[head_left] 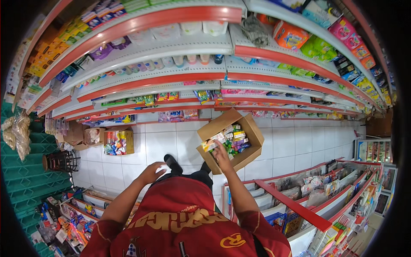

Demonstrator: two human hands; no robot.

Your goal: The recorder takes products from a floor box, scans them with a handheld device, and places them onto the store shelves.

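A narrow shop aisle fills the head view. Long shelves with red price strips [141,81] curve overhead and to either side, packed with small coloured packets, and more shelving [299,205] runs along the person's right and lower left. The floor is white tile [295,145], with green matting [30,180] off to the left. Against the base of the far shelves stand other cartons: an open box of mixed packets [118,142] and a smaller brown one [93,135] beside it.

The work in hand looks like picking stock out of the open cardboard box [231,141], which sits on the tile just ahead of the person's feet, tilted, flaps up, holding a jumble of small bright packets [229,139]. The right hand [221,155] is inside its near edge, fingers curled down among the packets; whether they have closed on one I cannot tell, since the back of the hand covers them. The left hand [151,172] hangs free over the tile near a black shoe [173,163], fingers loosely spread, holding nothing.

By my judgement this is the reach-and-select step. The next move would call for a firm pinch on one packet, then a clean lift past the box flap without dragging its neighbours out.
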